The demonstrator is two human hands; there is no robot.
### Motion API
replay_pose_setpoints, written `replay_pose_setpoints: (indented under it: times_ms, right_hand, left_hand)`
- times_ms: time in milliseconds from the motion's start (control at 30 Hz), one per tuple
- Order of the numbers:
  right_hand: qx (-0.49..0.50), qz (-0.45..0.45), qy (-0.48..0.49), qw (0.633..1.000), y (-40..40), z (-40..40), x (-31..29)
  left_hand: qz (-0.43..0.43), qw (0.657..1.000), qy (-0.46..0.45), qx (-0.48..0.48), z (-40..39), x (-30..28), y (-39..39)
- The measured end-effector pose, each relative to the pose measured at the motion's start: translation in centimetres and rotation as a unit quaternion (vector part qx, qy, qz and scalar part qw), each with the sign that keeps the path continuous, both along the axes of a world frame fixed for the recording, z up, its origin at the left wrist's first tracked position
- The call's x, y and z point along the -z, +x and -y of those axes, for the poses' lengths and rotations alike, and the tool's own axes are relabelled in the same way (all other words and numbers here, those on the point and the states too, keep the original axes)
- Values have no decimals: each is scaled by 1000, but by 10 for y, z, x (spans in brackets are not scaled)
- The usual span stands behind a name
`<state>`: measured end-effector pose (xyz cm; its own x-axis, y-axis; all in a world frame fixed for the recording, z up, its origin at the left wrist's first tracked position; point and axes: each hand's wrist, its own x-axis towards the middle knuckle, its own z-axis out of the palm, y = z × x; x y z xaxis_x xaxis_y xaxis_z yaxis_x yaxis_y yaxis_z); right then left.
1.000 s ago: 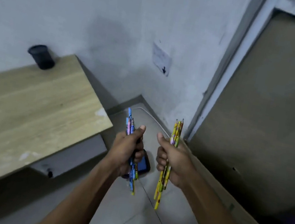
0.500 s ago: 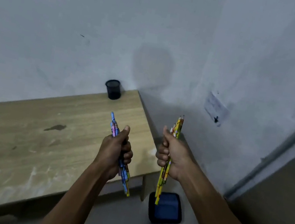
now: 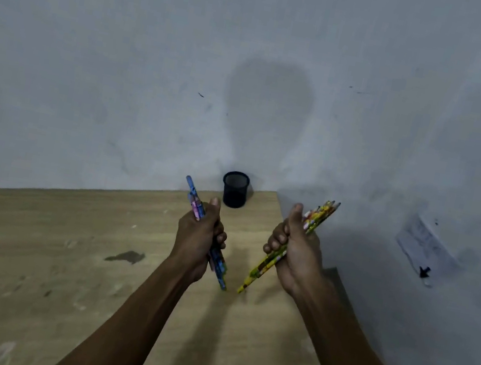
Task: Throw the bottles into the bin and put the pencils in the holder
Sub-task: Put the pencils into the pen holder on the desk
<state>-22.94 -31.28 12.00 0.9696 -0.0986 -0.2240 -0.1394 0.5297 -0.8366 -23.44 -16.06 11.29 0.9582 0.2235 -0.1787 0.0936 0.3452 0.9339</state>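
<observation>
Where table (image 3: 26,257) ends, holder (image 3: 235,189).

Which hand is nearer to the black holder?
Left. The left hand, gripping blue pencils, is just below-left of the holder. The right hand, gripping yellow pencils, is farther, below-right of it.

colours we see around the two fists

above and below the left hand's fingers (image 3: 220,238) we see blue pencils (image 3: 219,267) with pink print; through the right hand's fingers (image 3: 274,242) run yellow pencils (image 3: 259,269) with a busy multicolour print. beyond the fingertips stands a black mesh holder (image 3: 235,189) on a pale wood-grain table (image 3: 29,241) bearing a dark stain, under a grey-white wall (image 3: 127,49).
</observation>
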Motion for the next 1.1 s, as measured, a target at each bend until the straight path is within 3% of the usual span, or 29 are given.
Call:
replay_pose_setpoints:
  times_ms: [433, 600, 900, 1100]
  right_hand:
    - [64, 35, -80, 994, 214, -35, 38]
    - [83, 51, -91, 991, 300, -46, 60]
    - [6, 114, -201, 973, 382, -66, 123]
    - [-71, 106, -199, 972, 392, -77, 176]
  left_hand:
    - [8, 986, 56, -154, -7, 36, 208]
    - [50, 978, 96, -180, -1, 65, 291]
    - [96, 961, 203, -159, 5, 119, 363]
    - [80, 960, 231, -134, 9, 167, 378]
